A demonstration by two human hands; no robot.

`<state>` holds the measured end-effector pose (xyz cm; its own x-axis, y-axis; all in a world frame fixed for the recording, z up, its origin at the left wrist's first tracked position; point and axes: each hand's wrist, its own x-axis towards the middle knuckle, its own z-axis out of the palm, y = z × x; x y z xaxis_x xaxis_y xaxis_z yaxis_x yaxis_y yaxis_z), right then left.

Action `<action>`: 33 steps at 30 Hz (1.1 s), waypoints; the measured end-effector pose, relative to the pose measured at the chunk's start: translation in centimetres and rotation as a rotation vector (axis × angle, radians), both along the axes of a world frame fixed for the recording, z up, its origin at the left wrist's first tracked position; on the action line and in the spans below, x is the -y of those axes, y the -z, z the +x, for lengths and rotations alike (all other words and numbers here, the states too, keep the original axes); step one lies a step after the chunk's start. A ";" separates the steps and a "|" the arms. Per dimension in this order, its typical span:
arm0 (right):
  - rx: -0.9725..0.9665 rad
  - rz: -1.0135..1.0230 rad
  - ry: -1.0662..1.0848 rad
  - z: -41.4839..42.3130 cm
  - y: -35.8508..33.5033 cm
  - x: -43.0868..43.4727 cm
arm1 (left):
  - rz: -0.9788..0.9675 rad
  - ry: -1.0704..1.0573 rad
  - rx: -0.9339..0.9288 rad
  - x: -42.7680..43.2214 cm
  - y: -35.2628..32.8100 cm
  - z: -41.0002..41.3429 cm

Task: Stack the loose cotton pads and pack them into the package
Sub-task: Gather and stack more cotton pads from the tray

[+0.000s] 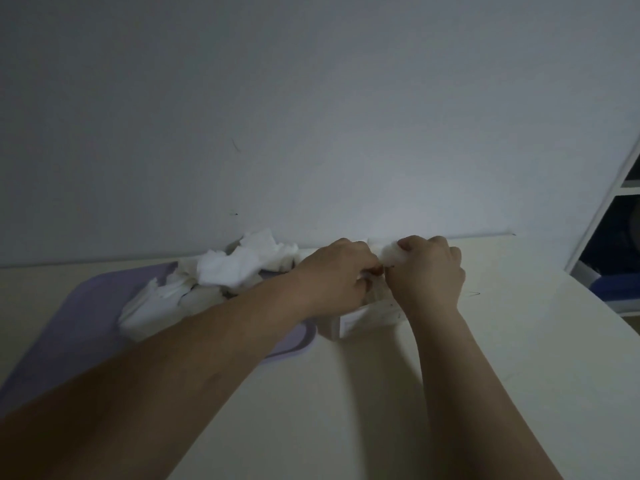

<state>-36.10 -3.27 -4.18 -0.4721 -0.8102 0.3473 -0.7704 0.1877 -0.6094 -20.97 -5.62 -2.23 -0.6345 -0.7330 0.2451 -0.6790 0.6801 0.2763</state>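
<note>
Cotton pads (pixel 221 271) lie in a loose white heap on a lavender tray (pixel 69 327) at the left of the pale desk (pixel 346 410). The heap spreads from the tray's middle to its far edge, close to the wall (pixel 311 116). Some pads are crumpled and others lie flat and overlapping.

Right of the heap, the left hand (pixel 336 275) reaches across the tray's right end. Its fingers are curled round the top edge of the package (pixel 360 320), and its knuckles hide the exact grip. The package stands on the desk just beside the tray's rounded corner, between the two wrists. It is pale and boxy, and its opening is covered by both hands.

The right hand (pixel 429 275) sits directly against the left one. Its fingers are clenched on a wad of pads (pixel 393 256), which shows white between thumb and forefinger above the package.

At the far right a white shelf unit (pixel 613 202) stands beyond the desk's edge.
</note>
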 end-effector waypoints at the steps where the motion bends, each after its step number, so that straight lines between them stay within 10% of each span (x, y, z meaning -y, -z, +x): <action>1: -0.042 0.044 0.008 0.1 -0.1 0.0 | 0.006 -0.012 -0.030 -0.1 0.0 0.1; 7: -0.126 0.264 -0.027 -0.2 -1.6 -0.4 | 0.027 -0.057 -0.141 -0.6 0.6 0.1; 25: 0.168 -0.239 -0.061 -0.9 -3.0 -1.8 | -0.191 -0.110 -0.181 -3.0 1.9 3.1; 33: 0.005 0.278 -0.307 2.3 -2.0 -2.2 | -0.173 -0.152 -0.085 -4.5 1.0 2.7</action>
<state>-33.82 -1.08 -2.20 -0.1950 -0.9763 0.0938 -0.8135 0.1075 -0.5715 -18.30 -1.15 -3.21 -0.4917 -0.7611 0.4230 -0.7564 0.6140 0.2255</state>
